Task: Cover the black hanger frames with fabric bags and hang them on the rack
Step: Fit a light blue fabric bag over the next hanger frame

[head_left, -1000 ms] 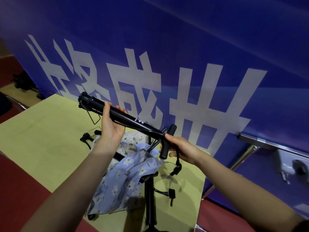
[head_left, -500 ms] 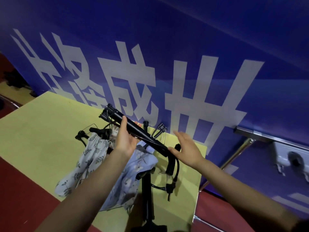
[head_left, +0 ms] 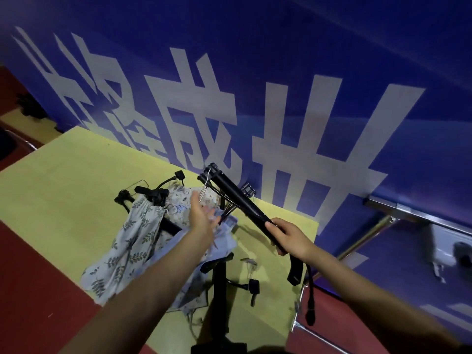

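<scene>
My right hand (head_left: 290,236) grips the lower end of a folded black hanger frame (head_left: 235,198), a bundle of rods that slants up to the left over the table. A black strap hangs from its handle below my wrist. My left hand (head_left: 203,218) is off the frame, fingers relaxed and spread, hovering above the fabric bags. A leaf-print bag (head_left: 132,241) and a pale blue floral bag (head_left: 224,241) lie heaped on the yellow table (head_left: 63,180). More black hanger parts (head_left: 150,192) lie at the heap's far side. The rack's black post (head_left: 219,290) rises beside the bags.
A blue banner wall (head_left: 281,72) with large white characters stands right behind the table. A metal rail and leg (head_left: 378,226) run along its right side. Red floor (head_left: 33,277) lies to the left and lower right of the table.
My left hand has let go of the frame and dropped toward the bags. My right hand has closed round the frame's lower end, and the frame has swung to the right.
</scene>
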The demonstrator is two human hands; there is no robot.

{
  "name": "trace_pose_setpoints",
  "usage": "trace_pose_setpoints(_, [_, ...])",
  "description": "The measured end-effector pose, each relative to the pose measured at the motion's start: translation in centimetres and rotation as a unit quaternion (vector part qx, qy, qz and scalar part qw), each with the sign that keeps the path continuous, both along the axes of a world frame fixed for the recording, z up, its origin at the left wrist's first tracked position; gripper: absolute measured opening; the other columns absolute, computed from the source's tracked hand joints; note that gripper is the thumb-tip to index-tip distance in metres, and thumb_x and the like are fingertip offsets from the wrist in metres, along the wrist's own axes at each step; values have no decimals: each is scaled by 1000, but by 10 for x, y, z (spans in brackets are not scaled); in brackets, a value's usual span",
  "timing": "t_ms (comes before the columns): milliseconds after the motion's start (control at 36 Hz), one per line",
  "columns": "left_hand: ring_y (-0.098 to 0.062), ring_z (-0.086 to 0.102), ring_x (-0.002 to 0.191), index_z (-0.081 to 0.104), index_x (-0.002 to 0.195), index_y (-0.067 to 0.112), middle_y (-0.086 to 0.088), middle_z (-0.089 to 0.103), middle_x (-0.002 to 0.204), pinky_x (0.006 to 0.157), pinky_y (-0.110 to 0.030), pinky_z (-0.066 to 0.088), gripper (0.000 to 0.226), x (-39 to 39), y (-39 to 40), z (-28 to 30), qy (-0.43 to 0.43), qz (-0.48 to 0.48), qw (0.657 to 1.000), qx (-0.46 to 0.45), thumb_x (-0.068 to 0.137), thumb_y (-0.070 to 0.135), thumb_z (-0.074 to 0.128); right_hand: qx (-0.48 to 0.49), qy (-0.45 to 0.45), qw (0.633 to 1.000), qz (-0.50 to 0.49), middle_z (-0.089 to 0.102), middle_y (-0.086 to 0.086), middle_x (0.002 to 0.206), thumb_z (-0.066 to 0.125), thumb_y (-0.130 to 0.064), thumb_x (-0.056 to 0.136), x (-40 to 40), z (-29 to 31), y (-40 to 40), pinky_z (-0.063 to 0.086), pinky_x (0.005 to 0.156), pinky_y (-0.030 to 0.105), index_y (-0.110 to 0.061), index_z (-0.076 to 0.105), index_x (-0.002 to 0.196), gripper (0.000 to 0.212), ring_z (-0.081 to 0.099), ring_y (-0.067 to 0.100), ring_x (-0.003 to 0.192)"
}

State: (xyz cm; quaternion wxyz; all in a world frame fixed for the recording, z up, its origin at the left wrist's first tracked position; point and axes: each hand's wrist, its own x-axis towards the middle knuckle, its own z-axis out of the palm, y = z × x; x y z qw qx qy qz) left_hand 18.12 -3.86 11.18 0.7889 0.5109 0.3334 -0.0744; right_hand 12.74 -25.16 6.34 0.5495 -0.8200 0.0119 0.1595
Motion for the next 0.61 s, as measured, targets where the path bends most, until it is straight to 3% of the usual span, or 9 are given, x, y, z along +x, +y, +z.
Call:
trace_pose_setpoints(83, [-27,47,127,39,144,16,-11,43,145,100,-41,46,54,9,8,-1,-5,54,997,63,100,47,39,-8,13,1000,-7,53,6,64,49,-50,96,2,-14,-3,46,56,32,-24,62,97,29,54,20,51])
trace_pose_setpoints(194, [-32,40,136,38,144,7,-16,41,149,113,-41,33,49,23,2,2,19,-52,995,82,105,35,34,-2,24,1000,6,56,9,68,51,-57,91,9,-24,3,50,58,39,-26,64,97,34,57,24,55])
trace_pose_setpoints(222, [-35,43,134,43,139,4,-21,46,143,116,-42,29,45,25,-2,2,17,-72,995,71,106,31,32,-1,25,1000,9,56,10,69,51,-54,92,11,-25,5,49,57,38,-23,63,98,34,57,23,54])
trace_pose_setpoints(278, [-31,58,113,58,111,10,-15,63,114,115,-45,31,30,25,-8,-1,11,-117,991,67,106,25,33,1,33,999,19,54,8,68,50,-46,96,17,-25,10,45,55,33,-20,61,99,29,55,22,51])
trace_pose_setpoints(333, [-26,61,100,59,93,13,-9,66,93,114,-47,33,28,25,-14,-3,12,-139,988,70,104,28,38,0,42,999,27,52,8,66,48,-43,98,25,-25,15,44,53,29,-22,59,98,24,54,23,49])
trace_pose_setpoints(361, [-26,61,102,61,96,12,-9,68,94,114,-48,32,28,25,-15,-6,15,-144,987,71,103,30,41,-2,46,999,29,52,8,66,47,-42,98,28,-25,17,43,52,29,-24,57,95,21,54,24,49])
trace_pose_setpoints(472, [-24,56,120,57,118,15,-13,60,131,107,-40,37,28,27,-21,-11,36,-182,978,98,104,30,39,-7,50,998,28,53,9,67,41,-37,99,39,-22,22,41,51,29,-27,51,87,18,54,25,50])
trace_pose_setpoints(528, [-25,51,124,54,127,12,-11,55,136,100,-37,38,34,28,-23,-15,49,-230,953,192,103,30,37,-6,47,999,22,53,10,66,41,-37,99,42,-21,19,41,51,30,-23,51,89,21,54,25,50])
trace_pose_setpoints(611, [-31,51,123,52,134,5,-16,53,136,99,-37,39,45,23,-12,-25,15,-309,853,420,101,36,43,-13,44,999,9,53,8,64,42,-40,99,46,-26,7,42,51,29,-22,53,89,23,54,24,48])
